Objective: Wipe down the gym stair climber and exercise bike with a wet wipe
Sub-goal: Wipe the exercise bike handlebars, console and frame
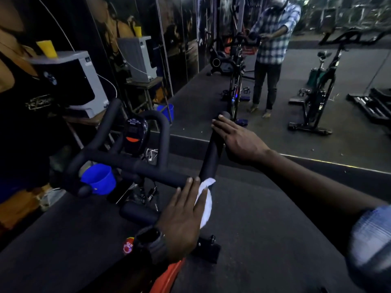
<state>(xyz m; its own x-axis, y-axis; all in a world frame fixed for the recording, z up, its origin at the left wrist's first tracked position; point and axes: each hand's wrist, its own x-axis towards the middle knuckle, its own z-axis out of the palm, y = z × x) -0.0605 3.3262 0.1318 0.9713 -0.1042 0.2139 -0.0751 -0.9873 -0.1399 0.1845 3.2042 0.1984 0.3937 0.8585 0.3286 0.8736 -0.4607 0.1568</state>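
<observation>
- A white wet wipe [204,200] lay under my left hand [182,216], whose straight fingers pressed it against the exercise bike's handlebar [135,163].
- My right hand [237,140] rested flat, fingers extended, on the right grip [211,157].
- A blue cup [98,179] sat beneath the bars.

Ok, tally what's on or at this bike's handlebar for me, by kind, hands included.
Hands: 2 (left hand pressing the wipe, right hand resting on the handlebar)
Wet wipe: 1
Blue cup: 1
Display console: 1
Total: 5
</observation>
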